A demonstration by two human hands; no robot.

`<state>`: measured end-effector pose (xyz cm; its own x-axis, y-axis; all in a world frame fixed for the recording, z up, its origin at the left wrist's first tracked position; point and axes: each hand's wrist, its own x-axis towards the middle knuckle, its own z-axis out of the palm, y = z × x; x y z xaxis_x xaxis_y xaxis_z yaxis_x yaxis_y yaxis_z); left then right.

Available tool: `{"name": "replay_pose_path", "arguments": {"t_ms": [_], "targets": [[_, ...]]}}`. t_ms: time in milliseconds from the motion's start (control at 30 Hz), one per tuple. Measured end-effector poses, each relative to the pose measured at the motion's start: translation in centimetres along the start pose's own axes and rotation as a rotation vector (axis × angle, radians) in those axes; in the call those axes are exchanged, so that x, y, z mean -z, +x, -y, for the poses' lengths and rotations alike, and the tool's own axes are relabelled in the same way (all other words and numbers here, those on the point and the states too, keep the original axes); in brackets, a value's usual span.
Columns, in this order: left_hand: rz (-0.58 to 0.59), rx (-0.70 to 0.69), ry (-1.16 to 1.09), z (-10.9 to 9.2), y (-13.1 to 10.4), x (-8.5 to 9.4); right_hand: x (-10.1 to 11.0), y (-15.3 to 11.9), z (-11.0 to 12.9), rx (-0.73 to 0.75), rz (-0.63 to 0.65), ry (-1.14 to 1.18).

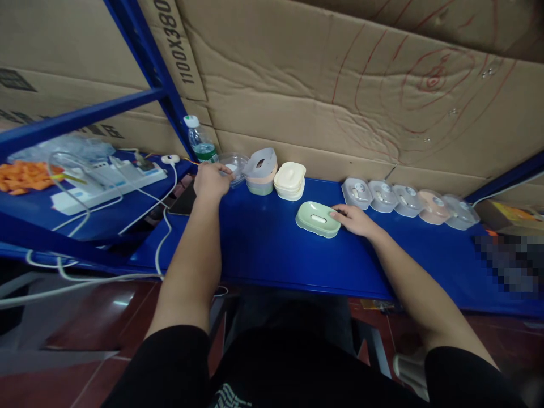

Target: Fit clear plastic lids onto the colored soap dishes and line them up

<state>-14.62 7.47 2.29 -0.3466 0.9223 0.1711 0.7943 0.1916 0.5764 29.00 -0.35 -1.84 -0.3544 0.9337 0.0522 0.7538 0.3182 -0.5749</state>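
Observation:
On the blue table a green oval dish lies with a small white piece in its middle. My right hand grips the dish's right end, thumb on the rim. My left hand reaches to a clear round bowl at the back left; its fingers are pressed together at the bowl's near edge, and what they hold is too small to name. Just right of the bowl stand a stack of grey, peach and green containers and a stack of cream containers.
Several lidded containers stand in a row at the back right. A water bottle stands behind my left hand. Further left are a power strip, white cables and orange pieces. Cardboard walls the back.

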Motion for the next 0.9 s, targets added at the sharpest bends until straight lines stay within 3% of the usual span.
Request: {"name": "replay_pose_path", "arguments": {"t_ms": [133, 667, 900], "targets": [[-0.042, 0.047, -0.007, -0.1, -0.3, 0.1, -0.1, 0.0, 0.0, -0.001, -0.011, -0.005], [-0.146, -0.013, -0.073, 0.3, -0.1, -0.3, 0.0, 0.0, 0.2, -0.024, 0.014, 0.020], [-0.274, -0.013, -0.126, 0.6, 0.4, -1.4, 0.0, 0.0, 0.1, -0.026, 0.001, 0.017]]}}
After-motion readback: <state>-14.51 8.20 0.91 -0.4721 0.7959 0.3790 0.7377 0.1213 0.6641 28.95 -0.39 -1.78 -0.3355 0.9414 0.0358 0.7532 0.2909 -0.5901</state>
